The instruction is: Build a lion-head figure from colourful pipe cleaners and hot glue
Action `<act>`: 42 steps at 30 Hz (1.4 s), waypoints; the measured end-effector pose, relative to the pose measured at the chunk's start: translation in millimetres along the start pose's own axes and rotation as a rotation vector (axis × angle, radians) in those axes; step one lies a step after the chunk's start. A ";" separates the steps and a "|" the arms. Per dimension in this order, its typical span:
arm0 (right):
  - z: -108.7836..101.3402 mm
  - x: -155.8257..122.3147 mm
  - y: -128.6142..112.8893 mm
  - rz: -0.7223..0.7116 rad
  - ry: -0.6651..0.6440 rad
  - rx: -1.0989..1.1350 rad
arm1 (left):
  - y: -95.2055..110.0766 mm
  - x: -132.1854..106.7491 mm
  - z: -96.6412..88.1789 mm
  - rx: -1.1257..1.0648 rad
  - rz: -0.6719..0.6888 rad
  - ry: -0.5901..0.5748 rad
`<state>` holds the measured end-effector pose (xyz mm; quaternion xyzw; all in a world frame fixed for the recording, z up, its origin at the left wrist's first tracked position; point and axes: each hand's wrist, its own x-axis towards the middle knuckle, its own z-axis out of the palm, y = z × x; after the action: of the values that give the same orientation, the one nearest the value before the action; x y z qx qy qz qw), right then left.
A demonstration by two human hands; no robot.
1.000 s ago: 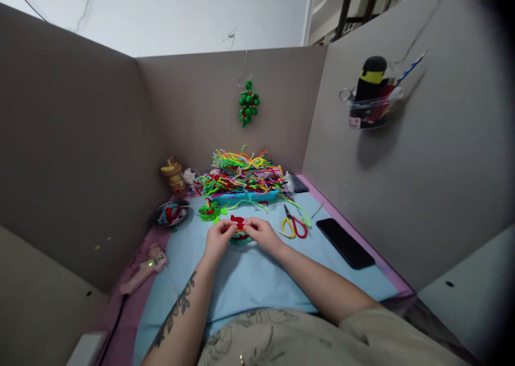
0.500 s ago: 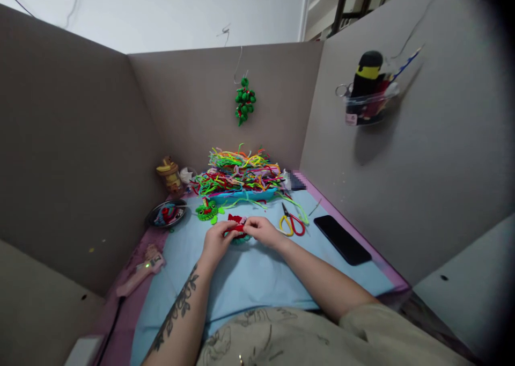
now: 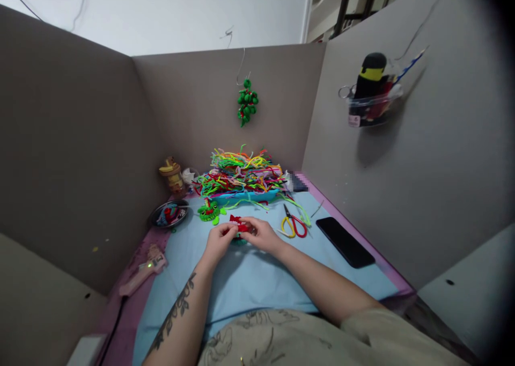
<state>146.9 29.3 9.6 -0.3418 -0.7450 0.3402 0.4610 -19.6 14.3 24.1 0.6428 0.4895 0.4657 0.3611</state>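
Note:
Between my hands, above the light blue cloth (image 3: 257, 280), is a small red and teal fuzzy craft piece (image 3: 237, 222) that looks made of pipe cleaners, with pale bits along its red part. My left hand (image 3: 219, 241) pinches its left side with thumb and forefinger. On its right side, the bent fingers of my right hand (image 3: 262, 236) grip it. My fingers cover much of the piece. Just beyond my left hand lies a green pipe-cleaner animal face (image 3: 209, 211) with red and white parts. Scissors (image 3: 293, 224) with one yellow and one red handle lie right of my right hand.
A blue tray (image 3: 257, 197) heaped with colourful pipe cleaners (image 3: 245, 173) stands at the back. Left are a dark bowl (image 3: 152, 216) and a pink glue gun (image 3: 142, 275) with a lit green light. A black phone (image 3: 345, 242) lies right. Grey partitions (image 3: 225, 119) enclose the table.
My right fingers have shifted on the craft piece, and more of its pale bits show. Both hands stay close together around it. The whole view has moved slightly.

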 end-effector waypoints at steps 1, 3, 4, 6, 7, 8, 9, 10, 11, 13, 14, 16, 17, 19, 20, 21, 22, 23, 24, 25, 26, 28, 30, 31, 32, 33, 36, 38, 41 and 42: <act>2.0 -0.8 0.3 -0.040 0.023 -0.050 | -0.3 0.4 0.1 -0.035 -0.012 -0.010; 5.0 -1.7 0.7 -0.109 0.072 -0.122 | -1.5 1.1 0.9 -0.092 -0.026 -0.027; 6.0 -1.9 0.9 -0.133 0.094 -0.138 | -2.5 1.4 1.5 -0.112 -0.031 -0.031; 7.0 -1.8 1.1 -0.159 0.125 -0.147 | -5.2 1.9 3.0 -0.138 -0.043 -0.032; 7.2 -1.7 1.1 -0.164 0.134 -0.146 | -6.7 2.2 3.8 -0.145 -0.048 -0.035; 7.4 -1.6 1.1 -0.164 0.142 -0.144 | -8.1 2.5 4.5 -0.151 -0.050 -0.038; 7.5 -1.7 1.1 -0.160 0.148 -0.141 | -9.2 2.8 4.9 -0.155 -0.051 -0.041; 7.8 -2.0 1.1 -0.154 0.150 -0.135 | -9.8 3.0 5.1 -0.157 -0.050 -0.044; 8.1 -2.3 1.2 -0.145 0.149 -0.124 | -9.8 3.2 4.9 -0.156 -0.048 -0.045; 8.8 -3.1 1.7 -0.107 0.132 -0.078 | -8.1 3.4 3.5 -0.149 -0.045 -0.028; 9.1 -3.4 2.2 -0.075 0.119 -0.045 | -6.7 3.3 2.3 -0.142 -0.043 -0.010; 9.2 -3.6 3.3 -0.001 0.110 0.017 | -3.8 3.1 -0.4 -0.117 -0.040 0.034; 8.9 -3.3 3.9 0.031 0.116 0.041 | -2.8 2.9 -1.5 -0.101 -0.038 0.050; 7.9 -2.3 4.8 0.074 0.134 0.080 | -2.0 2.6 -2.8 -0.056 -0.026 0.069; 7.3 -1.6 5.0 0.087 0.136 0.100 | -2.3 2.4 -2.9 -0.029 -0.014 0.073; 6.6 -0.9 4.9 0.098 0.126 0.120 | -2.8 2.3 -2.6 -0.001 0.001 0.074; 6.1 -0.3 4.7 0.108 0.112 0.135 | -3.6 2.2 -2.0 0.027 0.019 0.073; 5.7 0.2 4.2 0.117 0.097 0.143 | -4.4 2.1 -1.2 0.052 0.037 0.072; 5.3 0.5 3.7 0.123 0.085 0.143 | -5.2 2.0 -0.5 0.072 0.052 0.070; 5.1 0.6 3.1 0.127 0.076 0.140 | -5.8 1.8 0.2 0.085 0.064 0.065; 4.9 0.7 2.7 0.131 0.070 0.139 | -6.4 1.7 0.7 0.092 0.072 0.058; 4.8 0.7 2.7 0.143 0.062 0.156 | -7.0 1.4 1.0 0.093 0.079 0.052; 5.1 0.9 4.3 0.167 0.056 0.198 | -7.2 1.2 0.6 0.089 0.081 0.051; 5.6 1.1 5.5 0.187 0.051 0.235 | -7.1 1.2 0.3 0.086 0.079 0.056; 6.3 1.3 6.9 0.209 0.039 0.285 | -7.0 1.1 0.2 0.082 0.076 0.067; 7.4 1.6 8.4 0.228 0.023 0.344 | -6.7 1.1 0.3 0.076 0.070 0.080; 12.6 2.4 10.6 0.250 -0.023 0.524 | -5.5 0.4 3.5 0.030 0.040 0.115; 17.2 2.9 9.5 0.238 -0.002 0.607 | -4.4 -0.2 8.2 -0.033 0.028 0.099; 23.7 3.3 5.9 0.241 0.099 0.685 | -2.9 -0.7 16.0 -0.145 0.011 0.073; 25.3 3.4 4.8 0.251 0.132 0.699 | -2.5 -0.8 17.9 -0.177 -0.004 0.075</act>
<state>123.4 29.9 -1.6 -0.2735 -0.5049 0.6049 0.5517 -3.4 14.1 16.1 0.5895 0.4607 0.5301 0.3990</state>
